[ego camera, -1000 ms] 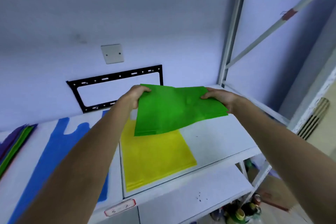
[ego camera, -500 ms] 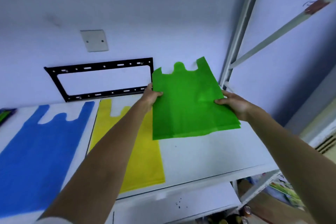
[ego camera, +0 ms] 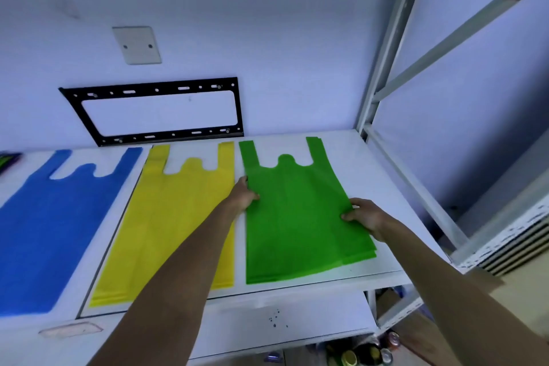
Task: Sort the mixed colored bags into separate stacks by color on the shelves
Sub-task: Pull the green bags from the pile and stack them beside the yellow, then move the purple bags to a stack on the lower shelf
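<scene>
Green bag (ego camera: 297, 217): lies flat on the shelf (ego camera: 383, 187), just beside the yellow bag (ego camera: 175, 217); blue bag (ego camera: 44, 232) further left. Left hand (ego camera: 243, 196) and right hand (ego camera: 364, 217) pinch its side edges. Step judged: placing. Next: release, then fetch another bag.

The green bag (ego camera: 297, 217), yellow bag (ego camera: 175, 217) and blue bag (ego camera: 44, 232) look like thin matt fabric — soft, faintly creased. The shelf (ego camera: 371, 163) beneath is smooth white board with a slight sheen. Its upright frame (ego camera: 386, 47) is painted grey metal — the wall bracket (ego camera: 154, 111) matt black metal.
</scene>
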`<move>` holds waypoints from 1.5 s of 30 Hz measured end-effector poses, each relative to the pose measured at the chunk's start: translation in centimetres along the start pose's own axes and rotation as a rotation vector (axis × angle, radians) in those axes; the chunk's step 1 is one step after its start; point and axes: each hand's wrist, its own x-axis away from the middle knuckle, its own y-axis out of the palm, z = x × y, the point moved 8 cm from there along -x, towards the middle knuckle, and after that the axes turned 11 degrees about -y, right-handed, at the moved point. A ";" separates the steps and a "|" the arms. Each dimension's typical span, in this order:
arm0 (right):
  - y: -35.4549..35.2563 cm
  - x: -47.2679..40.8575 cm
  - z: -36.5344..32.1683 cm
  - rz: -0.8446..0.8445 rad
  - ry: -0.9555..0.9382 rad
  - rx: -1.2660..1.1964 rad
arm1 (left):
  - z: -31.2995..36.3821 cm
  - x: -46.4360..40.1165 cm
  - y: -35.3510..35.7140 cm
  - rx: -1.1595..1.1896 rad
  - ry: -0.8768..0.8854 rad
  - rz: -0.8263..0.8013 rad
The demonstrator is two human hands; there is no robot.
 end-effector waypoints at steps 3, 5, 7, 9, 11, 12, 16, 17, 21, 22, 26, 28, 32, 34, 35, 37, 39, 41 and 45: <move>0.0 0.0 0.1 -0.007 0.006 0.029 | 0.3 0.2 0.2 -0.048 -0.009 0.017; 0.1 0.4 -0.1 -0.017 0.032 0.082 | 0.5 0.2 -0.2 -0.078 -0.017 0.048; -0.5 0.8 -1.3 -0.009 0.027 0.310 | 1.0 0.7 -1.7 -0.144 -0.017 0.123; -1.9 1.4 -4.0 0.025 -0.021 0.780 | 2.1 1.9 -3.6 -0.245 0.013 0.193; -2.0 1.9 -7.7 0.069 -0.127 1.084 | 3.7 3.7 -5.6 -0.398 0.091 0.275; -1.4 1.9 -9.4 0.063 -0.192 1.137 | 4.4 4.8 -6.6 -0.481 0.133 0.320; 4.2 2.3 -14.7 -0.060 -0.467 1.286 | 5.7 8.7 -9.5 -0.770 0.285 0.415; 6.0 2.6 -15.8 -0.083 -0.534 1.298 | 5.5 9.6 -10.3 -0.831 0.298 0.421; 13.2 4.6 -18.7 -0.147 -0.679 1.274 | 3.8 12.6 -14.5 -0.947 0.283 0.454; 15.0 5.3 -19.2 -0.158 -0.694 1.264 | 3.1 13.3 -16.0 -0.957 0.272 0.461; 22.3 8.2 -20.4 -0.194 -0.755 1.209 | -0.2 16.3 -22.3 -0.972 0.229 0.498; 26.1 9.4 -20.8 -0.201 -0.762 1.182 | -2.5 17.6 -25.8 -0.964 0.201 0.503; 35.7 12.8 -21.4 -0.228 -0.793 1.148 | -7.9 20.2 -34.0 -0.987 0.159 0.519; 40.1 14.4 -21.8 -0.225 -0.804 1.120 | -10.1 21.6 -38.0 -0.990 0.155 0.528; 42.4 15.2 -22.2 -0.221 -0.803 1.105 | -10.9 22.4 -40.1 -0.994 0.161 0.533; 46.9 16.7 -23.1 -0.224 -0.794 1.089 | -12.7 23.8 -44.3 -0.992 0.168 0.543; 50.9 18.1 -24.1 -0.230 -0.789 1.093 | -14.3 24.4 -48.0 -0.998 0.157 0.553; 54.9 19.1 -25.1 -0.249 -0.785 1.087 | -16.0 24.8 -51.9 -1.004 0.145 0.568; 61.9 19.6 -27.0 -0.281 -0.768 1.059 | -19.4 24.7 -59.0 -0.979 0.134 0.574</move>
